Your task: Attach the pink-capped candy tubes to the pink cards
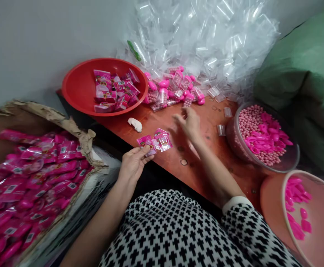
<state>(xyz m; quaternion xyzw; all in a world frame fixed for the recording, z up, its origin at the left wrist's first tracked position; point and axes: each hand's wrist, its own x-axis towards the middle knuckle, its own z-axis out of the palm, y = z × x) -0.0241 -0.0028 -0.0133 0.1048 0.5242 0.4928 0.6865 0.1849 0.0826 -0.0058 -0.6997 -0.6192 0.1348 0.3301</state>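
Between the thumb and fingers of my left hand (134, 161) is a small pink printed packet (144, 142), near the table's front edge. Two or so similar packets (163, 141) lie on the table just to its right, overlapping. My right hand (189, 120) is over the middle of the table, slightly blurred, thumb and fingers apart with nothing seen in it. Just beyond its fingertips is a pile of small clear containers (178, 87) with pink caps and pink beads inside. A crumpled white piece (135, 124) lies left of the packets.
A red bowl (77, 87) of pink packets stands at the back left. A torn carton (88, 142) full of packets is at the left. Clear empty containers (200, 37) heap at the back. A tub (234, 139) of pink beads and a peach bucket (273, 196) stand right.
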